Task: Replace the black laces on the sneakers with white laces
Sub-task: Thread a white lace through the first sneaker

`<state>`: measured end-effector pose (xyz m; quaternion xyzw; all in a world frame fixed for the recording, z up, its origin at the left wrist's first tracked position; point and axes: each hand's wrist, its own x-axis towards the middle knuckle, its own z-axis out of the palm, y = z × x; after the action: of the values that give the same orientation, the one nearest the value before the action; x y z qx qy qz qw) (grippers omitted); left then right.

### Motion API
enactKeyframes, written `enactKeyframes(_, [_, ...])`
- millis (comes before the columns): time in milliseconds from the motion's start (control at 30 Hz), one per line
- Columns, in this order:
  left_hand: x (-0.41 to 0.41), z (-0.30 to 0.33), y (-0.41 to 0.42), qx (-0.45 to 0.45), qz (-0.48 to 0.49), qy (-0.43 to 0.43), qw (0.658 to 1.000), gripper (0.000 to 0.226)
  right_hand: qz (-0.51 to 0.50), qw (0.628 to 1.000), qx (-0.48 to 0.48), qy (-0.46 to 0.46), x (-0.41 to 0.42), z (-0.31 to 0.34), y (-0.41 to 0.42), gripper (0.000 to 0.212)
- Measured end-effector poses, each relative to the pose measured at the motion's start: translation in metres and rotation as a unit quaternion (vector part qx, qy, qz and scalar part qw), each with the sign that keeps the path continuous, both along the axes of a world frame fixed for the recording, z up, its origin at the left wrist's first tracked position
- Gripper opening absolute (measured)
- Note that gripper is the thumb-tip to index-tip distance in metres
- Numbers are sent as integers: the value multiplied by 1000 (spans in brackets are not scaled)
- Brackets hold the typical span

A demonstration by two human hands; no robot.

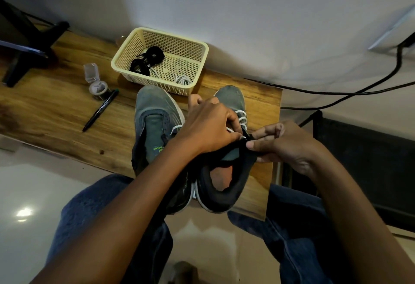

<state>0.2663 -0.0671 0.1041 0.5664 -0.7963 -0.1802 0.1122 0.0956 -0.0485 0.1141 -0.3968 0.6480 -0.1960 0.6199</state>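
Observation:
Two grey sneakers stand side by side on a wooden table, toes pointing away from me. The left sneaker (155, 124) has no lace across its front, only a white strand beside it. The right sneaker (226, 178) carries a white lace (242, 116) through its lower eyelets. My left hand (208, 126) reaches across and pinches the white lace's tip at an upper eyelet. My right hand (285, 142) grips the black collar edge of the right sneaker. Bundled black laces (147, 60) lie in a cream basket (195, 45), with another white lace (183, 80) near its front corner.
A black pen (101, 110) and a small clear jar (97, 89) with its flip lid open lie left of the sneakers. A dark stand (24, 43) occupies the table's far left. Black cables (359, 90) run along the wall at right. My knees are below the table's front edge.

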Motion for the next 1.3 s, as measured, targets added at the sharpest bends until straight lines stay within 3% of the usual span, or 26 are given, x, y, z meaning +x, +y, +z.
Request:
enactKeyframes(633, [-9,-10,2,-19,-11,27,999,9,48,997,-39,40,3,2,0,15])
enactKeyframes(767, [-8,-11,2,-40,-1,34,999,12,65,996,-47,28,0,3,0,10])
enactKeyframes(867, [-7,-10,1,-3,-12,70,997,22,79,995,-51,28,-2,3,0,4])
enactKeyframes(1033, [-6,-9,0,28,-27,85,996,31,47,999,-5,-20,-6,2,-3,18])
enactKeyframes(1300, [-5,-5,-1,-39,-78,32,996,30,18,999,10,-50,-5,1,-2,11])
